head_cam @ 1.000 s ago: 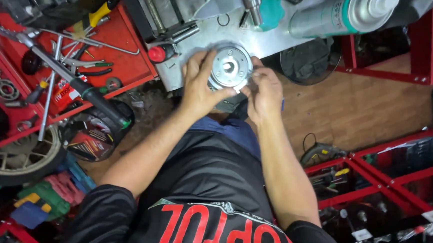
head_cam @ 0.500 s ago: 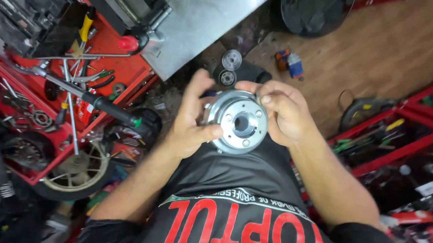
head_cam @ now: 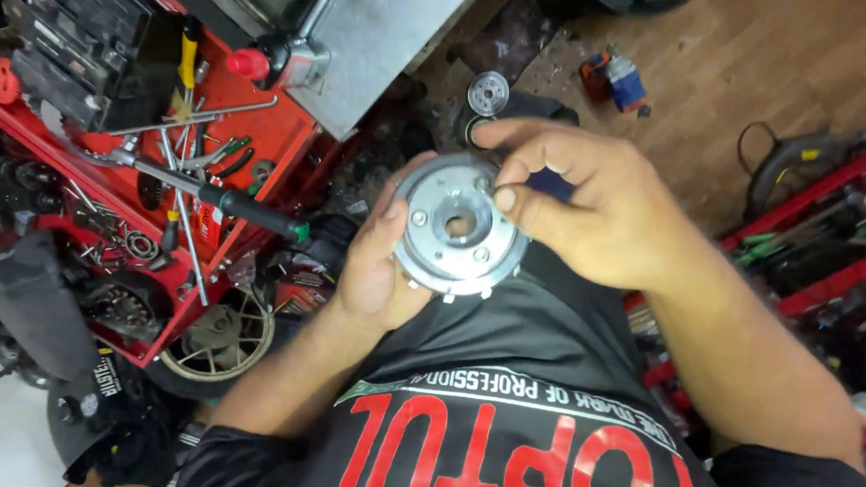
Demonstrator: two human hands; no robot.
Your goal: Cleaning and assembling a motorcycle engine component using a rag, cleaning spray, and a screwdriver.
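Round metal hub (head_cam: 459, 225) at frame centre, left hand (head_cam: 377, 260) on its left, right hand (head_cam: 595, 208) on its right, tool tray (head_cam: 259, 133) at upper left with ratchet wrench (head_cam: 211, 195) on it, small disc (head_cam: 488, 92) on floor above hub, spoked wheel (head_cam: 219, 336) lower left

Wood plank floor (head_cam: 763, 83) at 1 o'clock, red tool cart (head_cam: 259, 133) at 10, metal sheet (head_cam: 386, 30) at 12, red shelving (head_cam: 833, 248) at 3.

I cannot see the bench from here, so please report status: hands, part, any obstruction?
Left hand cradles round metal hub. Right hand pinches something small at its face. Nothing between hands and hub.
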